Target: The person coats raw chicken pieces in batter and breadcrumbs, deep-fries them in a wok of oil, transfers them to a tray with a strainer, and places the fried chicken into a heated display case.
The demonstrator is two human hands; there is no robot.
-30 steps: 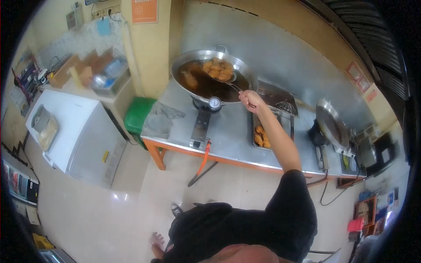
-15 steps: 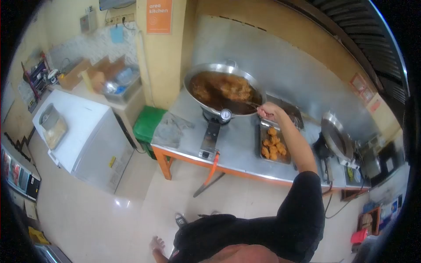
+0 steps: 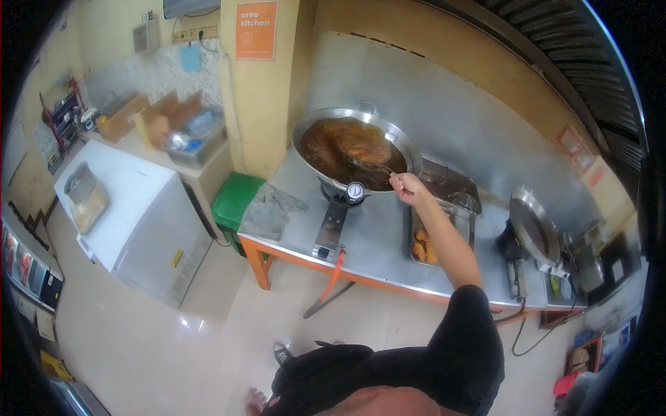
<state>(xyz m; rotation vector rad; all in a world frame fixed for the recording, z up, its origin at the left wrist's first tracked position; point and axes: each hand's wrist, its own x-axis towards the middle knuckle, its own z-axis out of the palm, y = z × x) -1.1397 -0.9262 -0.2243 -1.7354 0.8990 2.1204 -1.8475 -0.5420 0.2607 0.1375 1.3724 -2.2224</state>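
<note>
My right hand (image 3: 408, 188) is closed around the handle of a metal skimmer (image 3: 371, 166). The skimmer's head dips into dark oil in a wide wok (image 3: 411, 144), close to a browned mass of frying food (image 3: 364, 144). A round dial thermometer (image 3: 355, 191) sits at the wok's front rim. Beside the wok, partly behind my forearm, a metal tray (image 3: 444, 263) holds fried pieces (image 3: 422, 246). My left hand (image 3: 255, 400) hangs low over the floor at the bottom edge, fingers apart, holding nothing.
A burner (image 3: 333, 225) with an orange hose stands under the wok on a steel table (image 3: 298, 236). Farther right is a second wok (image 3: 533, 225). A green bin (image 3: 236, 201) stands at the table's left end, near a white chest freezer (image 3: 139, 201).
My right hand has moved left and slightly down with the skimmer, farther over the wok. My forearm now covers more of the fried pieces. The food in the oil sits differently.
</note>
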